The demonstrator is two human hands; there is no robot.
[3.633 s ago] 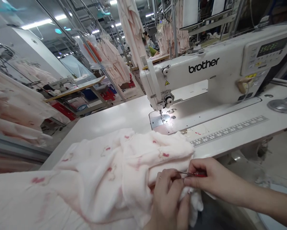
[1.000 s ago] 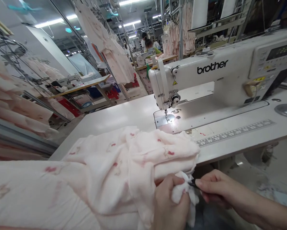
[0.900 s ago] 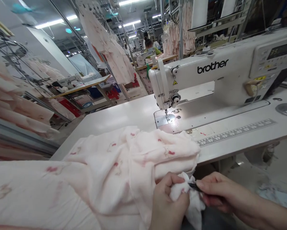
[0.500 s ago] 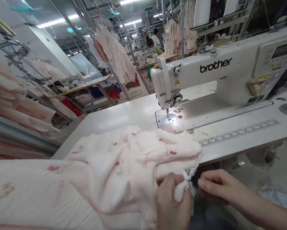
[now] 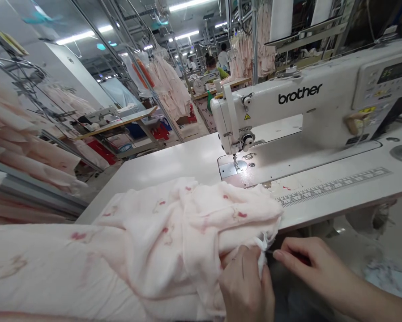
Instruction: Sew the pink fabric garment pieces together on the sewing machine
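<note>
Pale pink fabric (image 5: 194, 223) with small red motifs lies heaped over the near part of the tabletop (image 5: 160, 163), just in front of the sewing machine (image 5: 271, 105) and apart from its needle (image 5: 235, 162). From my remote post, through the head camera, I observe the left grip (image 5: 248, 281) clenched on a bunched white cloth end (image 5: 263, 243) at the heap's right side; whether this end belongs to the pink piece I cannot tell. The right grip (image 5: 308, 259) pinches a slender tool (image 5: 270, 252), its tip at the white cloth; the remainder is largely hidden. For sound work, I judge that the left grip should hold the cloth firm and close to the tip, but out of its line. The right grip should make small, shallow movements, lest the point snag the weave. I would let the heap lie slack, since its weight could drag the cloth from the hold.
</note>
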